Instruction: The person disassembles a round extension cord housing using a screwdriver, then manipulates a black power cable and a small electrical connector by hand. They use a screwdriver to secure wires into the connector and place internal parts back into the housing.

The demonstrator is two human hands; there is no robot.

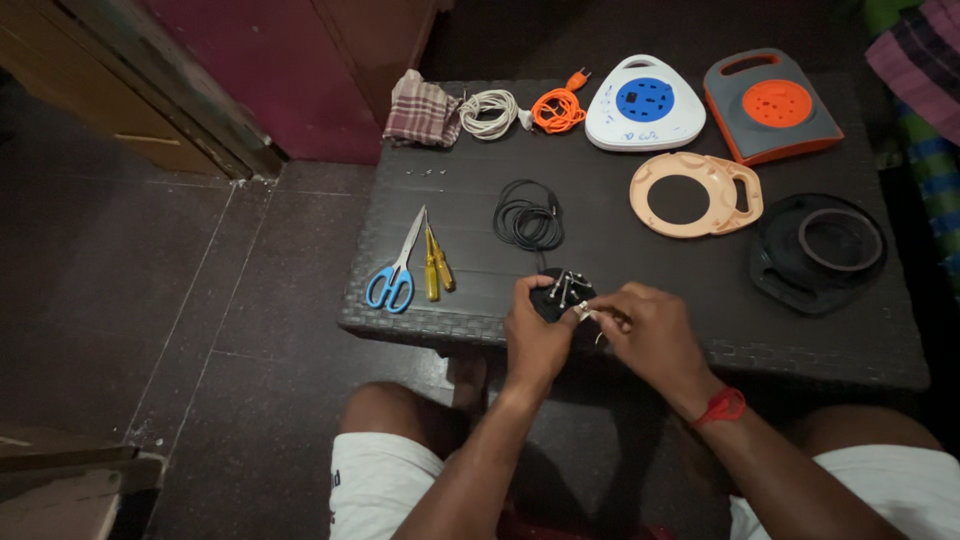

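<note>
At the table's near edge my left hand (535, 335) grips a black plug (565, 292) with its metal pins pointing up. My right hand (650, 330), with a red thread on the wrist, pinches a small metal piece (585, 313) against the plug's side. A black coiled cable (528, 216) lies just behind the plug and seems to run to it. Blue-handled scissors (397, 268) and two yellow-handled screwdrivers (436, 265) rest to the left of my hands.
On the dark woven table (620, 200) sit a checked cloth (422, 110), a white cable coil (489, 112), an orange cable coil (558, 108), a white-and-blue socket reel (644, 104), a grey-and-orange reel (770, 105), a peach reel frame (697, 192), a black reel part (818, 250), small screws (425, 172).
</note>
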